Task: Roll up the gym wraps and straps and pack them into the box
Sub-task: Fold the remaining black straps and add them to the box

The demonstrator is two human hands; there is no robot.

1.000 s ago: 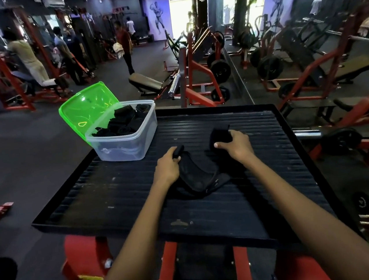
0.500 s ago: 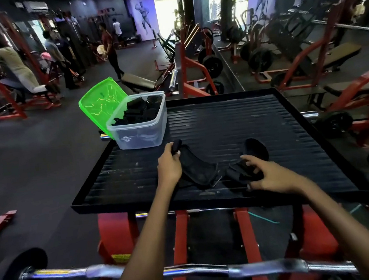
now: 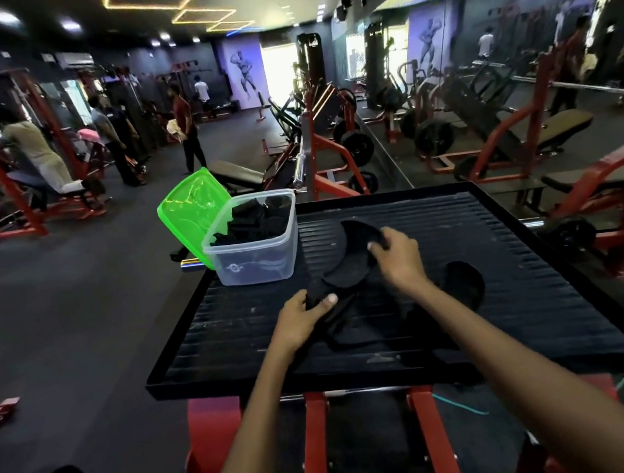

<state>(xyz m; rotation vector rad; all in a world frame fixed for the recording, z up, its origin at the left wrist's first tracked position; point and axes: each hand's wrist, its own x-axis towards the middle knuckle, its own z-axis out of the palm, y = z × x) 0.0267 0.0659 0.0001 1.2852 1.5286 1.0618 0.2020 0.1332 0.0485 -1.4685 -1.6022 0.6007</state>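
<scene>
Black ribbed worktop, raised rim all round, carrying everything in play. Clear plastic box parked at the far left corner, already part-filled with dark rolled wraps; green lid leaning open against its left side, probably kept there so the mouth stays free for quick drops.

Black wrap stretched across the middle of the worktop, just beside the box. Left hand at the near end, thumb on top and fingers curled under: grip closed around that end, seemingly as an anchor. Right hand at the far end, fingers bent and pinching the broad curved flap: grip closed on the fabric, lifting it slightly off the surface. Likely reason for the two-point hold: tension along the strap, so the roll can start tight and straight.

Another dark rounded pad lying right of the right forearm, toward the near right area, untouched; whether a separate strap or part of the same one, impossible to tell against the black surface.

Both forearms reaching forward from the near edge, left wrist low and close to the surface, right wrist higher and angled inward toward the box.

Judged stage: mid-task, one wrap in hand, not yet rolled.
</scene>
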